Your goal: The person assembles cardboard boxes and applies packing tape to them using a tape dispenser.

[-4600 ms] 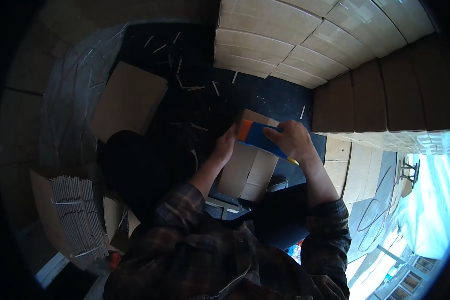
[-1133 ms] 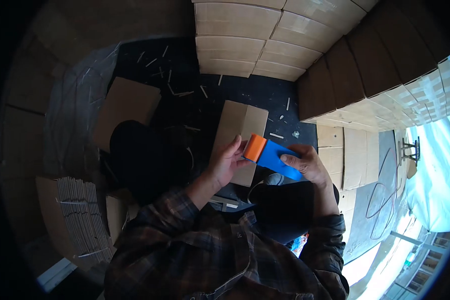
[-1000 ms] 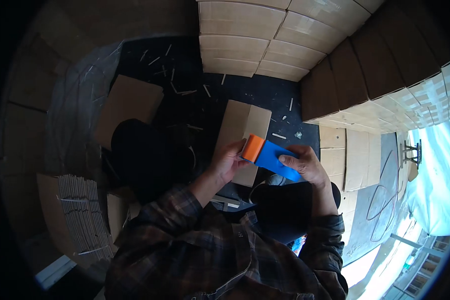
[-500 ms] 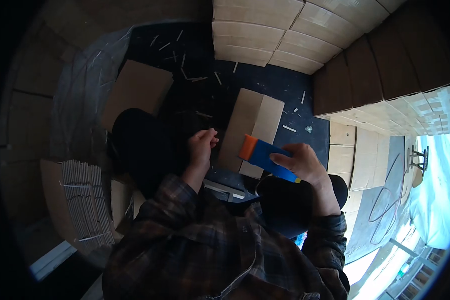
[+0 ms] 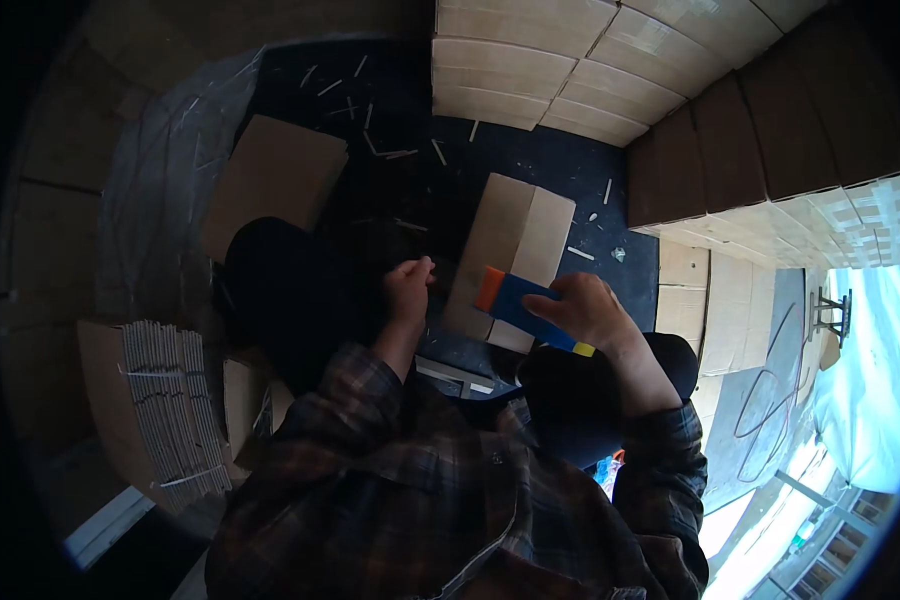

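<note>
My right hand (image 5: pixel 588 308) is closed round a blue tool (image 5: pixel 530 305) with an orange end and a yellow tip. The orange end is over the near part of a closed cardboard box (image 5: pixel 518 228) on the dark floor. Just left of that box, my left hand (image 5: pixel 409 290) has its fingers curled together; whether anything small is between them cannot be made out.
Stacked cartons (image 5: pixel 530 65) stand at the top and right. Another box (image 5: pixel 275 178) lies beyond my left knee. Tied flat cardboard (image 5: pixel 170 400) is at lower left. Thin strips (image 5: pixel 370 118) are scattered on the floor (image 5: pixel 450 190). A cable (image 5: pixel 765 405) lies at right.
My right hand has turned slightly and moved up a little with the blue tool, uncovering more of its yellow tip. My left hand has shifted slightly to the right. The view has moved a little.
</note>
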